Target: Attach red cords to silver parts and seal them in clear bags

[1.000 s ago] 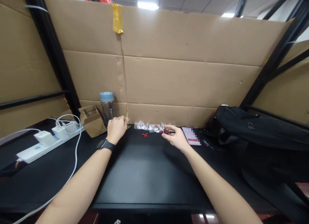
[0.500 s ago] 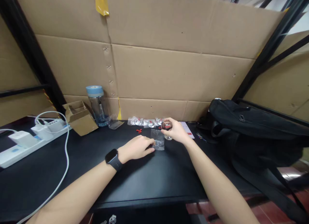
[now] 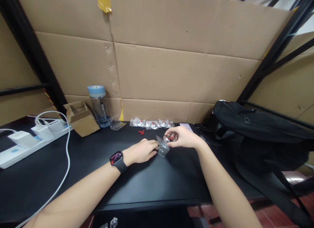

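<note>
On the black table (image 3: 73, 169), my left hand (image 3: 141, 151) pinches the edge of a small clear plastic bag (image 3: 162, 148) and lifts it a little. My right hand (image 3: 180, 137) is closed on a small round metal part with a red piece (image 3: 169, 138), held at the bag's mouth. A row of small clear bags with metal and red parts (image 3: 152, 124) lies against the cardboard wall behind the hands. One loose red piece (image 3: 141, 132) lies on the table near them. A smartwatch (image 3: 117, 158) is on my left wrist.
A blue-lidded water bottle (image 3: 98, 105), an empty clear bag (image 3: 117, 124) and a small open cardboard box (image 3: 81, 118) stand at the back left. A white power strip with chargers and cable (image 3: 31, 139) lies far left. A black backpack (image 3: 260, 133) fills the right side.
My left hand came from the back wall with a clear bag and now holds it mid-table. My right hand lifted a metal-and-red part from the row and brought it to the bag.
</note>
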Motion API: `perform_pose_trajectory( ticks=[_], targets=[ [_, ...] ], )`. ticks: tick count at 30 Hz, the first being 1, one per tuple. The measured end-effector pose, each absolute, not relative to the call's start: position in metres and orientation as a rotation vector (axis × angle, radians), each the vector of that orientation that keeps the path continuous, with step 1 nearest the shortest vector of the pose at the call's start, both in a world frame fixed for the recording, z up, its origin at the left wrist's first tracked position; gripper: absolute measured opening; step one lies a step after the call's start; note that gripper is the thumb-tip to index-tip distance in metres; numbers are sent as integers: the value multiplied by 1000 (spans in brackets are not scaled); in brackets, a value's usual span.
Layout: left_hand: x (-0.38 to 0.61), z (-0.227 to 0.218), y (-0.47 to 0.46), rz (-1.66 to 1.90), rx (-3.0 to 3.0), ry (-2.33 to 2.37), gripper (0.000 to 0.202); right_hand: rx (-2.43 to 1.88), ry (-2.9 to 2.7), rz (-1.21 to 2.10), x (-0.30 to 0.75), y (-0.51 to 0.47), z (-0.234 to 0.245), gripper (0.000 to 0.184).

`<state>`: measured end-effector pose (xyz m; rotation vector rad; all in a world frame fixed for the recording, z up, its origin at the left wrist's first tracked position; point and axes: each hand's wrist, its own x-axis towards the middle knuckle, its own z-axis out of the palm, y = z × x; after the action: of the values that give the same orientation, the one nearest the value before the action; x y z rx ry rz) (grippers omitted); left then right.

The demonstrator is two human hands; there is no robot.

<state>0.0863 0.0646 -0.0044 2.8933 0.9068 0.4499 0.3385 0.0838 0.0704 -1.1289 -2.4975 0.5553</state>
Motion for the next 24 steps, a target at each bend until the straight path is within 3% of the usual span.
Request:
perform_pose_trajectory(
  ticks=[6,14,24],
  targets=[
    [85,-5,63,455,2985,978,31,-1315,-2373,198,341,84,73,27],
    [89,-4,62,441,3017,992,32,-1222,-2598,434,335,84,65,29],
    [88,-4,58,412,2988,980,35,-1489,-2726,355,332,88,51,32]
  ],
)
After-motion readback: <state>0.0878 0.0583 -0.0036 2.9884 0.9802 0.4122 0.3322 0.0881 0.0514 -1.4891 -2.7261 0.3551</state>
